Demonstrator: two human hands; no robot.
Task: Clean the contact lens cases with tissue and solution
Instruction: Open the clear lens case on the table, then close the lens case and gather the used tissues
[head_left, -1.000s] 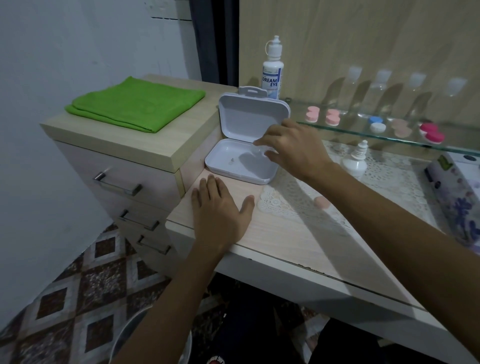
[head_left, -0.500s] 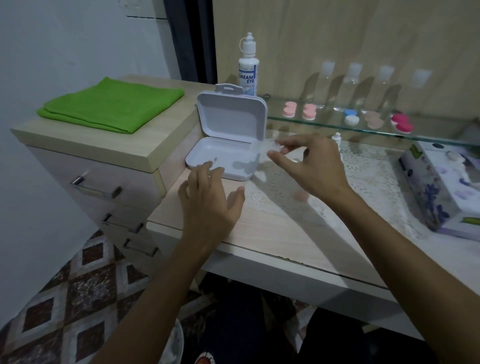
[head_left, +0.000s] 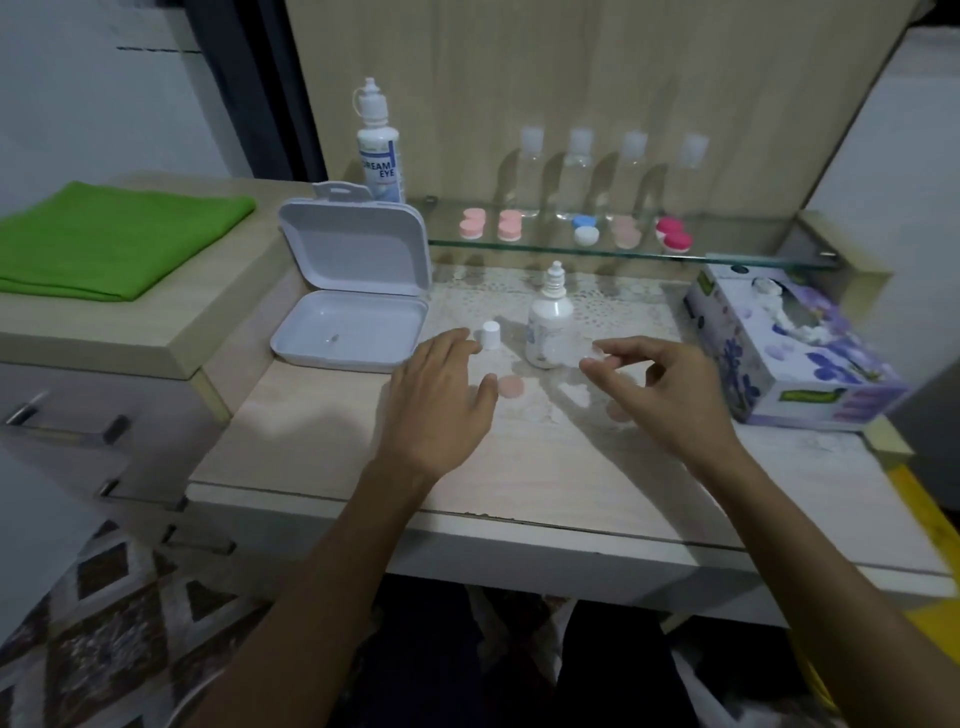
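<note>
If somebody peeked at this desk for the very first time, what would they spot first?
Probably the bright green folded cloth on the drawer unit at the left, then the open white plastic box beside it. Next come the pink, blue and red round lens cases lined along the glass shelf, and the two bare hands, left and right, over the desk.

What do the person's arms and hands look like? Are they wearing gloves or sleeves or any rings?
No gloves. Both the left hand and the right hand are bare, and so are both forearms, right down to the bottom edge of the picture, so no sleeves show. No rings, watch or bracelet can be seen on either hand or wrist. The picture is too dim and soft to tell anything about the fingernails.
</note>
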